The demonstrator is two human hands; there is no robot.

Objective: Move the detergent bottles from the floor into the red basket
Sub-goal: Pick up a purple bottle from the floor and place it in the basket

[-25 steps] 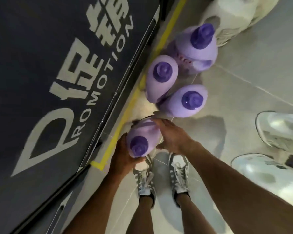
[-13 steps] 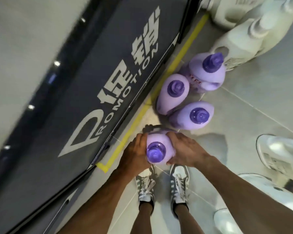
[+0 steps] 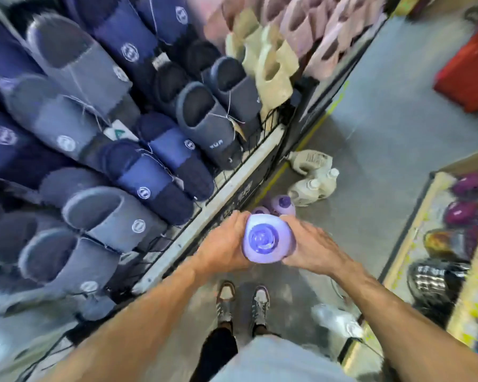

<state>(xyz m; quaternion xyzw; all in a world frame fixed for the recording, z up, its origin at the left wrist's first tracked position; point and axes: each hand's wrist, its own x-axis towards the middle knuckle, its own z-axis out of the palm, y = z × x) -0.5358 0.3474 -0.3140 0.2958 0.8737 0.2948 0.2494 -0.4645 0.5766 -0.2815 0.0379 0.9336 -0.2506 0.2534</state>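
Bottle is up off the floor now: half a second ago it sat low, right over the shoes (image 3: 242, 299) beside the other three; now the lilac bottle (image 3: 276, 256) is at about waist height, upright, dark purple cap (image 3: 260, 239) facing the camera. Grip is unchanged: left hand (image 3: 226, 244) wraps the left side, right hand (image 3: 312, 249) wraps the right side, fingers curled round the body, both touching it. Camera has tilted up: the dark promo panel that filled the left is almost out of view, replaced by a wire rack of slippers (image 3: 100, 133). Two purple bottles (image 3: 283, 205) on the floor show just past the fingertips; can't tell where the third is. White jugs (image 3: 312, 186) sit beyond them. Red basket (image 3: 469, 73) is newly in view, top right, blurred, well apart from the held bottle. Cardboard box (image 3: 414, 224) of goods at right.
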